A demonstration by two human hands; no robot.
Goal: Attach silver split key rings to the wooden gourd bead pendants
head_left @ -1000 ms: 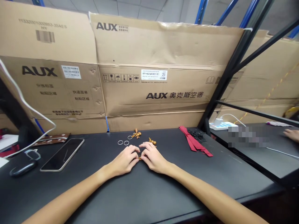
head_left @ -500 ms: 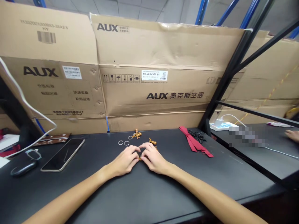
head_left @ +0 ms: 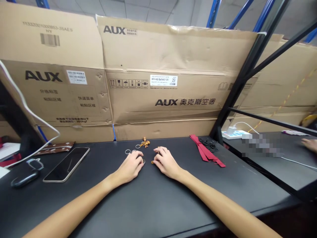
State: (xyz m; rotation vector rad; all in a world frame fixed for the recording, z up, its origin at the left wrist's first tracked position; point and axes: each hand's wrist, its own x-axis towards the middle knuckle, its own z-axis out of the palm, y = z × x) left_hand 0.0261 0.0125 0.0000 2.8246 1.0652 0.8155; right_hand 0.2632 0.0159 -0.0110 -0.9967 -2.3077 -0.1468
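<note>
My left hand [head_left: 130, 166] rests low over the black table, thumb and fingers closed on a split key ring [head_left: 144, 161] whose edge shows at the fingertips. A short gap away, my right hand [head_left: 166, 164] pinches a golden-brown gourd charm [head_left: 152, 162], mostly hidden by the fingers. Just beyond my left hand lies a loose metal ring [head_left: 127, 151]; another is partly covered by that hand. Farther back, wooden gourd charms [head_left: 146, 142] lie together with a ring [head_left: 138, 146] attached.
Red ribbon strips [head_left: 204, 150] and a pile of black clasps [head_left: 209, 144] lie at the right. At the left are a phone [head_left: 66, 165] and a dark rounded object [head_left: 24, 179]. Cardboard [head_left: 163, 112] walls the back. Another person's hand [head_left: 309, 144] shows far right.
My hands were together at the middle; now they are apart, the left moved left with a ring at its fingertips, the right slightly right and over the charms there.
</note>
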